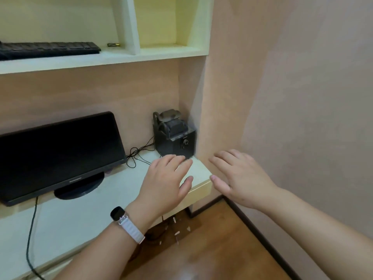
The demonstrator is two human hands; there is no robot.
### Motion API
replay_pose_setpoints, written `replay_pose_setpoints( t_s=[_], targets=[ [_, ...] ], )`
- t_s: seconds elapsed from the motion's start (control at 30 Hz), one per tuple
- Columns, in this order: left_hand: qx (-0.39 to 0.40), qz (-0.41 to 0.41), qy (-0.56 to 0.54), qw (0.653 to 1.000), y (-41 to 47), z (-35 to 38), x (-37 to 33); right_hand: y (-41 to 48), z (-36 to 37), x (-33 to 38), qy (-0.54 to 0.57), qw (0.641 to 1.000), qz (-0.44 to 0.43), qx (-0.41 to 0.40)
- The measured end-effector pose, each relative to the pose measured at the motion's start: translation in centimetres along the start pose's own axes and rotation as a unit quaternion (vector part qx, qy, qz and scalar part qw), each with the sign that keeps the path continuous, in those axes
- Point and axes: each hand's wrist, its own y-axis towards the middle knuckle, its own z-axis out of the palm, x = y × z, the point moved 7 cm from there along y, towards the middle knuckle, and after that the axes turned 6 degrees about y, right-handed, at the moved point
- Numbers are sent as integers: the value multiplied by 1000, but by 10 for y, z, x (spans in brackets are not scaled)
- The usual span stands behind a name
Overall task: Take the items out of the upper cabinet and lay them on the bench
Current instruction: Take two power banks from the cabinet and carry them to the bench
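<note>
A black keyboard (pixel 50 49) lies on the upper cabinet shelf (pixel 101 59) at the top left, with a small brass-tipped cylinder (pixel 113 45) beside it. The right cabinet compartment (pixel 159 23) shows nothing inside. On the pale bench (pixel 70 217) below, a black boxy speaker (pixel 175 136) stands in the far right corner. My left hand (pixel 165 184), a watch on its wrist, hovers over the bench's right end with straight fingers just in front of the speaker. My right hand (pixel 238 178) is spread flat beside the bench end, near the wall, holding nothing.
A black monitor (pixel 58 154) on a round stand occupies the bench's left part, its cable (pixel 31 239) hanging over the front edge. Thin wires (pixel 139 152) run from the speaker. The pink wall (pixel 292 98) closes in at right. Wooden floor (pixel 212 249) with small scattered bits lies below.
</note>
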Motion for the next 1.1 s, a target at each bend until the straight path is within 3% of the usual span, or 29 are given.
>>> replay_pose_setpoints(
  t_s=[0.23, 0.63, 1.1],
  targets=[
    [-27, -6, 20, 999, 35, 10, 41, 64, 8, -8, 17, 1000, -14, -10],
    [-80, -50, 76, 993, 127, 3, 86, 190, 17, -59, 87, 986, -103, -102],
    [-176, -98, 160, 966, 295, -47, 107, 326, -86, -152, 66, 951, -214, -215]
  ],
)
